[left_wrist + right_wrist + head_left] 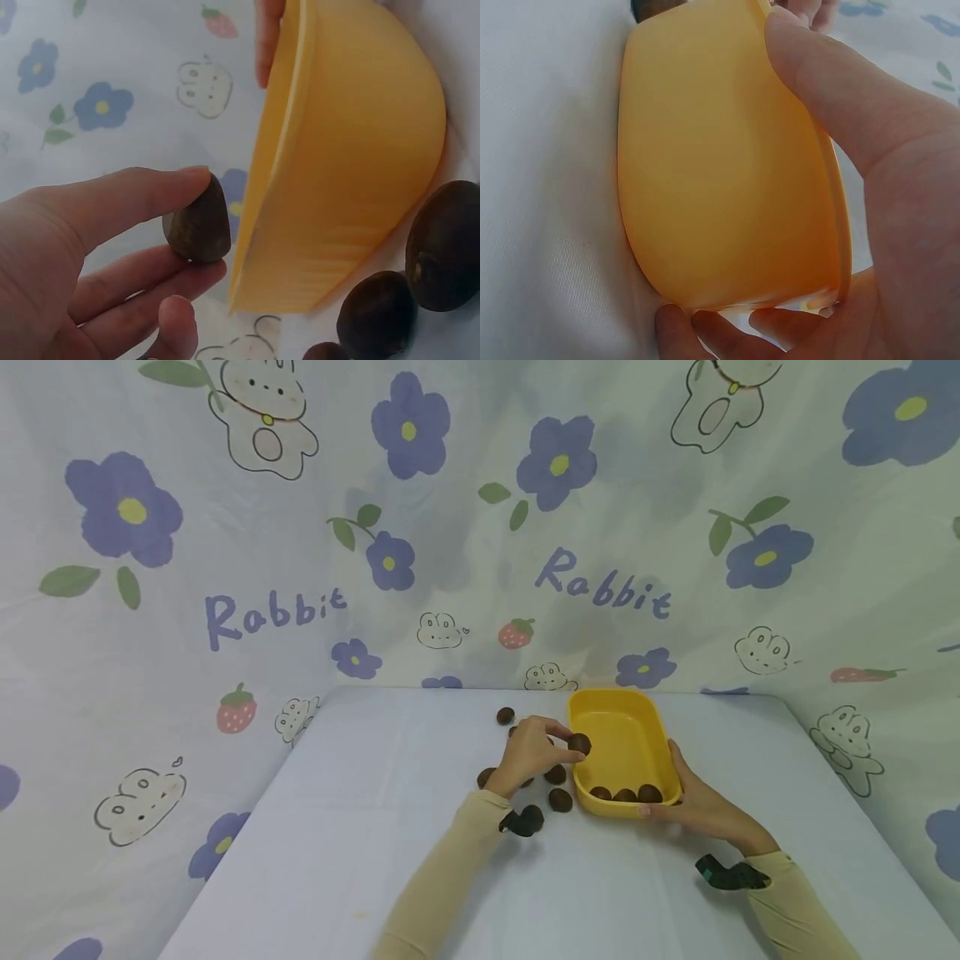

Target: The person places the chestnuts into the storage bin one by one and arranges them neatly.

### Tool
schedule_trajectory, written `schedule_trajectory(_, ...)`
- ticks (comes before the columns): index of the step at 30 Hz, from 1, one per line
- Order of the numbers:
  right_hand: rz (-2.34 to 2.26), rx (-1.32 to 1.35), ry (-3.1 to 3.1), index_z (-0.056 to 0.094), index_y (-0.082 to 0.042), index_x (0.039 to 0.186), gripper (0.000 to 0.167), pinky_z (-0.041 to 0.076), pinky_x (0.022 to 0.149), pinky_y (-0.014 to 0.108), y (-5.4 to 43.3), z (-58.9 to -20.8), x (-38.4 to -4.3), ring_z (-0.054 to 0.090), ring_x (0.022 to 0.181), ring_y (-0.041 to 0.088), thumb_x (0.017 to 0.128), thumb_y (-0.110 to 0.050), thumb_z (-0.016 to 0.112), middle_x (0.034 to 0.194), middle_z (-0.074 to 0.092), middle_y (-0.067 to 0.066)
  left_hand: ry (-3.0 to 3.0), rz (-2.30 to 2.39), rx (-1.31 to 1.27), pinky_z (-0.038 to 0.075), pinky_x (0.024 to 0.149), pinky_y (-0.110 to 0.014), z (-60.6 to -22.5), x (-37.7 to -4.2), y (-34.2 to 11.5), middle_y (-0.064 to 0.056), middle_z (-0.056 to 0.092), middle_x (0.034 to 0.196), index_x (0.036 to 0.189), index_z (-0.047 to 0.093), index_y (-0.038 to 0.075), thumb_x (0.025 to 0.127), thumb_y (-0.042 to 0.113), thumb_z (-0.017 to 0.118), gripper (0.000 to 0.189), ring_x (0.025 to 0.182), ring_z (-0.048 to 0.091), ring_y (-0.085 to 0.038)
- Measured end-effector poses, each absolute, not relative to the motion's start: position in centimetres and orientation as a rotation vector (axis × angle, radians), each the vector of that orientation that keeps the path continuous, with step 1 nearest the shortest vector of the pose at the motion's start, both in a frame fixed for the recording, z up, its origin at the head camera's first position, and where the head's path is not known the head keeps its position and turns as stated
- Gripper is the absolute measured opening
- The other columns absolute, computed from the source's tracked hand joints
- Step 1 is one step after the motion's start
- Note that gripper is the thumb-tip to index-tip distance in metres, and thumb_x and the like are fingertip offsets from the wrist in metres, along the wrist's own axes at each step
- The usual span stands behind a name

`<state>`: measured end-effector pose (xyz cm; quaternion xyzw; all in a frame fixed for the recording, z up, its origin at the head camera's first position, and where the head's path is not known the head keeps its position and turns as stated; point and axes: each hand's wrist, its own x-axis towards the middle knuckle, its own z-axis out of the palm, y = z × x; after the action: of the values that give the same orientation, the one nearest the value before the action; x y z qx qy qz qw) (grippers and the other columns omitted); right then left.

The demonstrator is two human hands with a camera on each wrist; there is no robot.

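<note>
Between thumb and fingertips, my left hand [534, 752] pinches a dark brown chestnut [199, 225] at the left rim of a yellow plastic box [618, 739]. In the left wrist view this chestnut is just outside the box wall. Three chestnuts [624, 795] lie inside the box along its near end. My right hand [701, 797] grips the box at its near right corner, thumb over the near rim and fingers around the side. Several loose chestnuts [560, 800] are on the table left of the box, some partly hidden by my left hand.
A white-covered table [337, 827] carries everything. Behind and beside it hangs a printed cloth [465, 543] with rabbits and purple flowers. Dark straps with small devices [731, 872] are on both wrists, over beige sleeves.
</note>
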<state>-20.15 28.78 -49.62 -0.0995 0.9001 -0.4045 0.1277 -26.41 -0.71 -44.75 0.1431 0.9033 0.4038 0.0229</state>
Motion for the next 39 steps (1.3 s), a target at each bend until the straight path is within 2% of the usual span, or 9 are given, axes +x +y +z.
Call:
schedule_trajectory(3,-1.186,-0.296,2.615,-0.026,-0.012,0.161,0.136,0.022,0.112,0.080,28.8,-49.6,-20.2,0.015,0.153,0.058,0.085,-0.049,0.080,0.171,-0.003,0.032,2.794,1.228,0.428,0.052,0.076,-0.025,-44.9,-26.5,-0.3,0.001,0.076,0.117,0.107,0.080,0.019,0.077,0.037,0.091,0.037,0.083,0.060,-0.010)
schedule_trajectory(8,-1.182,-0.290,2.612,-0.026,-0.012,0.161,0.136,0.022,0.112,0.080,28.8,-49.6,-20.2,0.015,0.153,0.059,0.085,-0.049,0.080,0.170,-0.003,0.032,2.794,1.165,0.379,0.053,0.099,-0.038,-45.2,-26.5,0.5,0.002,0.074,0.120,0.107,0.080,0.021,0.077,0.038,0.091,0.036,0.107,0.062,-0.016)
schedule_trajectory(10,-1.175,-0.284,2.611,-0.026,-0.011,0.161,0.136,0.021,0.112,0.080,28.9,-49.6,-20.2,0.014,0.153,0.059,0.085,-0.050,0.079,0.170,-0.004,0.032,2.807,1.122,0.388,0.052,0.102,-0.040,-45.3,-26.5,0.9,0.004,0.074,0.118,0.107,0.080,0.021,0.077,0.039,0.091,0.036,0.112,0.063,-0.017)
schedule_trajectory(19,-1.187,-0.286,2.598,-0.025,-0.010,0.161,0.135,0.021,0.112,0.080,28.8,-49.5,-20.1,0.012,0.154,0.059,0.085,-0.049,0.079,0.170,-0.005,0.032,2.850,0.924,0.455,0.054,0.082,-0.030,-45.7,-26.4,2.1,0.004,0.076,0.113,0.110,0.080,0.020,0.079,0.038,0.090,0.037,0.093,0.063,-0.011)
schedule_trajectory(22,-1.181,-0.284,2.603,-0.025,-0.009,0.161,0.134,0.022,0.112,0.080,28.8,-49.5,-20.1,0.013,0.153,0.059,0.086,-0.049,0.079,0.170,-0.005,0.032,2.848,0.878,0.476,0.054,0.079,-0.028,-45.7,-26.4,2.4,0.004,0.077,0.111,0.110,0.080,0.019,0.079,0.037,0.090,0.037,0.089,0.062,-0.010)
schedule_trajectory(39,-1.149,-0.263,2.609,-0.025,-0.008,0.161,0.135,0.022,0.113,0.078,28.9,-49.6,-20.2,0.013,0.153,0.059,0.085,-0.052,0.078,0.170,-0.005,0.033,2.900,0.603,0.544,0.056,0.088,-0.034,-45.5,-26.4,3.5,0.008,0.076,0.105,0.107,0.080,0.022,0.080,0.039,0.090,0.033,0.089,0.062,-0.010)
